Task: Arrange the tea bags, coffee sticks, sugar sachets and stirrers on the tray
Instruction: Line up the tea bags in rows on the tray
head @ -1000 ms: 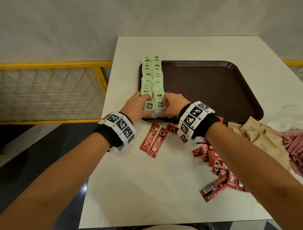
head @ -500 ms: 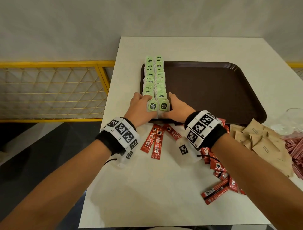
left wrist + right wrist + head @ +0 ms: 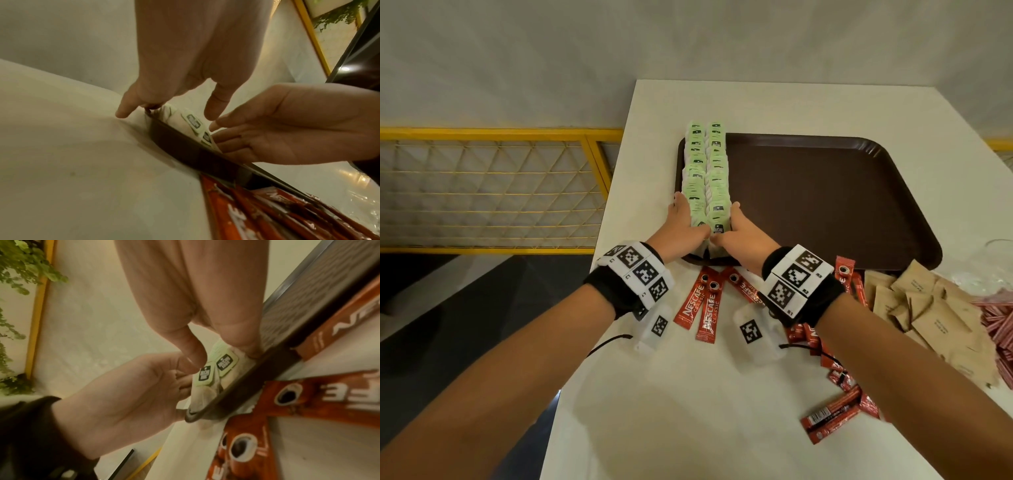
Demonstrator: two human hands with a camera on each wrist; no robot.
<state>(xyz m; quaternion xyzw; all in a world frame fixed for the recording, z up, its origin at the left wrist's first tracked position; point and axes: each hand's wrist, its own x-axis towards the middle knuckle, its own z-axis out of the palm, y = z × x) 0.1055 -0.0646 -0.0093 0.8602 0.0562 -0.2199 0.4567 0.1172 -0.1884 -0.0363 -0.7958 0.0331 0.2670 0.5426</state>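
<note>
Since the earlier frame both hands have slid forward from the near end of the tea-bag rows to flank them, the left hand [image 3: 683,222] on the outer side and the right hand [image 3: 739,231] on the inner side. Each hand is released, fingers straight, pressing sideways against the pale-green paper tea bags [image 3: 707,171], which stand in two overlapping rows along the left edge of the dark brown plastic tray [image 3: 825,198]. The tray sits at the far part of the white bench [image 3: 671,411]. The step in hand looks like squaring up the tea bags; that part seems nearly done. Next would come the red foil coffee sticks [image 3: 705,308], lying loose on the bench just off the tray's near edge: gather them, align them, lay them beside the tea bags. The brown paper sugar sachets [image 3: 921,308] and red stirrers [image 3: 1000,322] wait toward the bench's right edge.
</note>
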